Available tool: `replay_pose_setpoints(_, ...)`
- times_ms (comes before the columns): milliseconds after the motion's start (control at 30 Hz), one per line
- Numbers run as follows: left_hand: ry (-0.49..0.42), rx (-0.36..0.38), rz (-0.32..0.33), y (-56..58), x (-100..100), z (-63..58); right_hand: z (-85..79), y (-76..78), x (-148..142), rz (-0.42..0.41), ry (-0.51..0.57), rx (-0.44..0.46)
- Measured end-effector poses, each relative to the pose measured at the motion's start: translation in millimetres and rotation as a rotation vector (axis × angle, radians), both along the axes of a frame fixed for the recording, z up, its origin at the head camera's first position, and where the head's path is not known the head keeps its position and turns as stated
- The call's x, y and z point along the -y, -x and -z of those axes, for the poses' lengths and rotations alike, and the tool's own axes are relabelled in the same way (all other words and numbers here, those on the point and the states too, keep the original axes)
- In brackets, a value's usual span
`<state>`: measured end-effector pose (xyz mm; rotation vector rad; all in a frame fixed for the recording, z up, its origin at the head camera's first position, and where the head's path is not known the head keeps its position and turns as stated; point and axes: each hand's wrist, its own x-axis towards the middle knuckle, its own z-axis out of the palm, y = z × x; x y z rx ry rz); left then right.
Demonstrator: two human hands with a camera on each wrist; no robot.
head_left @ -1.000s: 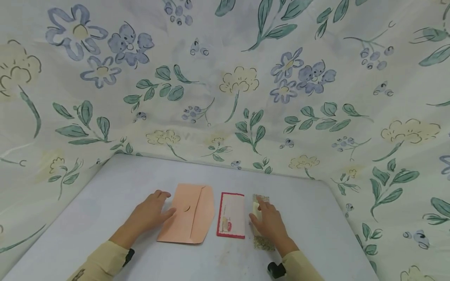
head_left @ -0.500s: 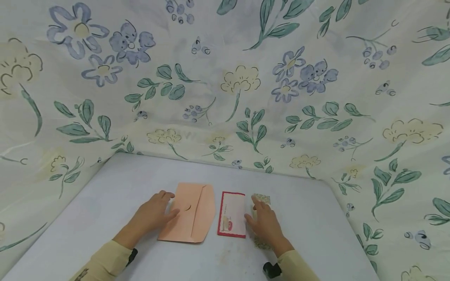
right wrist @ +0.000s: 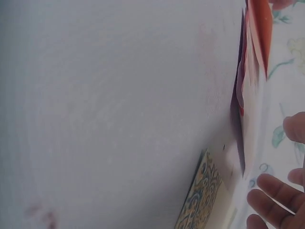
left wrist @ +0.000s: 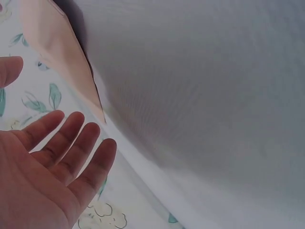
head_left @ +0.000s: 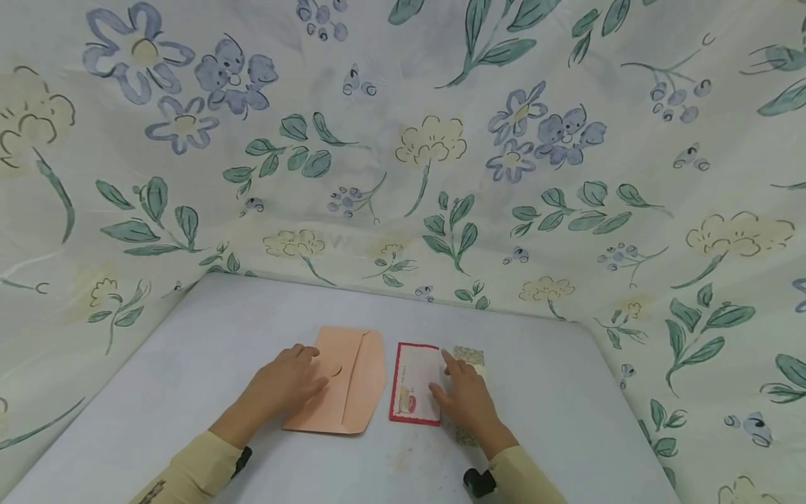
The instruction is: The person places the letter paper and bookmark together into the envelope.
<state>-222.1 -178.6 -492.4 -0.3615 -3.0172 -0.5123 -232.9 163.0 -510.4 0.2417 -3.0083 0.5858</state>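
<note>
A peach envelope lies left of centre on the white table, its pointed flap toward the right. My left hand hovers over its left edge with fingers spread; the left wrist view shows an empty palm and the envelope beyond the fingers. Just right of the envelope lies a white card with a red border and a small printed picture. My right hand is above the gap between this card and a patterned, gold-green card, partly covering the latter. In the right wrist view, the patterned card lies below loosely bent, empty fingers.
The white table ends at a floral cloth hanging behind and at both sides. Dark straps sit at the wrists, over beige sleeves. Faint smudges mark the table in front of the red-bordered card.
My right hand has moved left, from over the patterned card toward the red-bordered card. The left hand has shifted slightly right over the envelope. The envelope and cards stay put.
</note>
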Motion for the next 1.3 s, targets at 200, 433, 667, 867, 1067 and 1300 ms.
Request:
replay_pose_setpoints(200, 0.02, -0.036, 0.025, -0.9, -4.2, -0.3, -1.3, -0.5, 5.4, -0.012, 0.032, 0.016)
replay_pose_setpoints(433, 0.051, -0.055, 0.041, 0.2, -8.1, 2.3, 1.1, -1.0, 14.3, -0.007, 0.008, 0.018)
replay_pose_setpoints(667, 0.074, -0.064, 0.04, 0.3, -10.3, 3.5, 4.9, -0.8, 19.8, -0.015, 0.009, 0.007)
replay_pose_setpoints(867, 0.056, -0.057, 0.058, 0.1, -15.8, 0.6, 5.8, -0.5, 24.2, -0.026, -0.007, 0.002)
replay_pose_setpoints(1067, 0.066, -0.066, 0.066, -1.4, -21.2, -3.2, 2.7, -0.4, 27.7, -0.049, 0.004, -0.009)
replay_pose_setpoints(1300, 0.083, -0.037, 0.056, 1.0, -25.7, -0.5, 2.3, -0.2, 31.6, -0.063, 0.004, 0.005)
